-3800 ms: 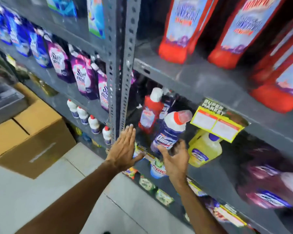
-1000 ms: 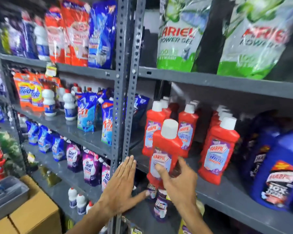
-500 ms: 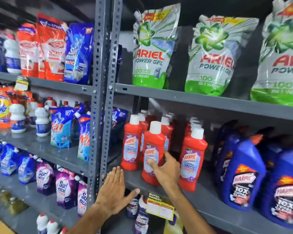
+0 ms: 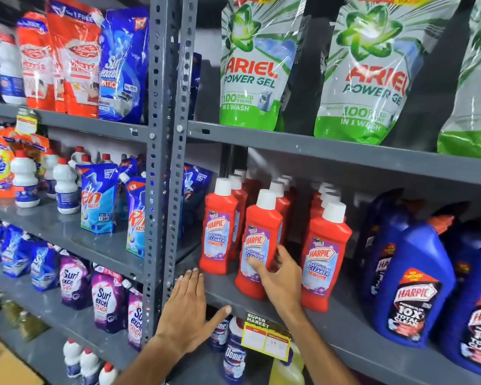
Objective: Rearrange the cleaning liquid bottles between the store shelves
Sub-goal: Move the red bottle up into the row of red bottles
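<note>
A red Harpic bathroom cleaner bottle (image 4: 261, 232) with a white cap stands upright on the grey middle shelf (image 4: 345, 332), between two rows of the same red bottles (image 4: 220, 232). My right hand (image 4: 278, 276) wraps around its lower right side, thumb across the label. My left hand (image 4: 189, 309) lies flat and open on the shelf's front edge beside the perforated upright post (image 4: 164, 162), holding nothing. A blue-and-white Domex bottle (image 4: 233, 357) stands on the shelf below.
Large blue Harpic jugs (image 4: 408, 284) fill the shelf to the right. Green Ariel pouches (image 4: 253, 68) hang above. A yellow price tag (image 4: 265, 339) hangs from the shelf edge. The left bay holds Rin pouches (image 4: 97, 201), white bottles and Surf Excel pouches (image 4: 106, 301).
The red bottle has been lifted from the lower shelf up to the middle shelf and now stands among the other red bottles. My left hand stays on the shelf edge.
</note>
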